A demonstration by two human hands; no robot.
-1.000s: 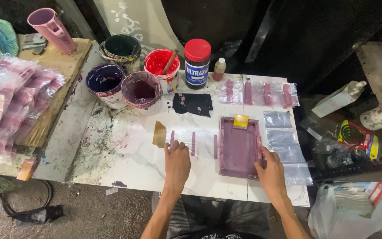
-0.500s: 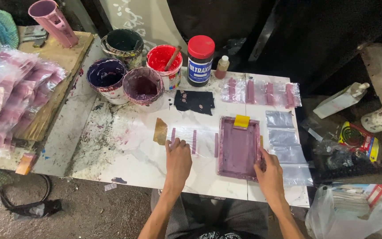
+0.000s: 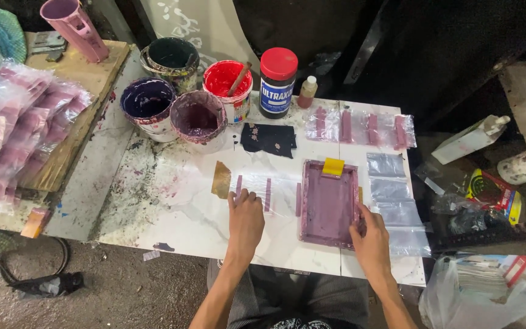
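The left hand [image 3: 246, 220] lies flat on a clear plastic bag with purple stripes [image 3: 257, 186], while the right hand [image 3: 369, 237] grips the purple-stained rectangular printing frame [image 3: 329, 203] beside it, likely mid-printing.

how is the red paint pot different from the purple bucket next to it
The red pot is bright red inside and has a stick standing in it; the purple bucket is dull purple inside with no stick. The red pot sits farther back, beside the black jar; the purple bucket is nearer the left hand. The purple bucket looks a bit wider. Both are open, round and paint-smeared.
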